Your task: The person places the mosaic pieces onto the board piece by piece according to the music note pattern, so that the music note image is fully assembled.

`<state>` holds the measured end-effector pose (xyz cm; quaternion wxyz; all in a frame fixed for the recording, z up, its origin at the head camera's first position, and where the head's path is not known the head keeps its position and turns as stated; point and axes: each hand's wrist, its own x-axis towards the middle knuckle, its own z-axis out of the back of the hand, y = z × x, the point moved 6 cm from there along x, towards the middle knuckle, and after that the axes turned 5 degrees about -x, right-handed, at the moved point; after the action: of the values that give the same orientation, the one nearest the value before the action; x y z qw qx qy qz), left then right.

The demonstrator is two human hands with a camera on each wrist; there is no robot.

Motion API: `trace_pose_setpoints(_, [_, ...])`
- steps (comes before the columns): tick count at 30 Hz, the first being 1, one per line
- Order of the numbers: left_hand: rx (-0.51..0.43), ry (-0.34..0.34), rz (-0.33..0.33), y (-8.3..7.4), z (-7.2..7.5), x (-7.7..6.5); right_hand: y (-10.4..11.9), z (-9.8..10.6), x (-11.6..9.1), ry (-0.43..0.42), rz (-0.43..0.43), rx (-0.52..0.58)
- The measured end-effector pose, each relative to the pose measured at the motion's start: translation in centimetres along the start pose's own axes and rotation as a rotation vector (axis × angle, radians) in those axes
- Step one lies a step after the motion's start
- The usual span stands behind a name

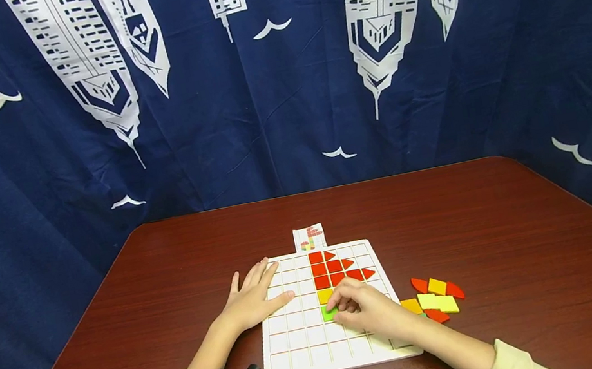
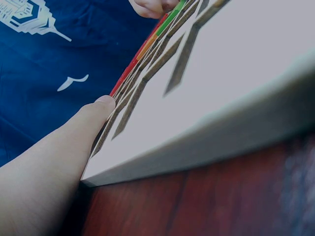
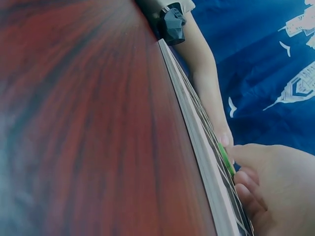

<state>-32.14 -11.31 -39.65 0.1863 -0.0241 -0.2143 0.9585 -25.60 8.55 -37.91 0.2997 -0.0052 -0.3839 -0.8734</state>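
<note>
A white grid board point(image 1: 301, 358) lies flat on the table. My left hand point(image 1: 253, 299) rests along its left edge with fingers spread and the thumb over the grid. With curled fingers, my right hand point(image 1: 373, 312) pinches a green square tile point(image 1: 329, 313) at a grid cell; the fingertips cover part of it. In the right wrist view, the thumb and fingers are close around the green tile point(image 3: 226, 160). Directly above it in the column is a yellow-orange square tile point(image 1: 325, 296). Further up sit rows of red square tiles point(image 1: 318, 269), ending in red pointed tiles point(image 1: 348, 263).
Loose red, orange and yellow pieces point(image 1: 438, 302) lie in a cluster to the right of the board, beside my right forearm. A small pattern card point(image 1: 309, 238) touches the board's far edge. Behind the brown table point(image 1: 212, 244) hangs a blue printed curtain point(image 1: 261, 118).
</note>
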Motion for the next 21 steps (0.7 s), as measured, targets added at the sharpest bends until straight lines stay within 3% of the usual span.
trace_pose_setpoints(11, [-0.003, 0.006, -0.012, -0.1, 0.2, 0.1, -0.1, 1.7, -0.4, -0.14, -0.031, 0.055])
trace_pose_setpoints(21, [-0.017, -0.004, -0.016, -0.1, 0.2, -0.2, -1.3, 4.1, -1.8, -0.232, -0.01, -0.038])
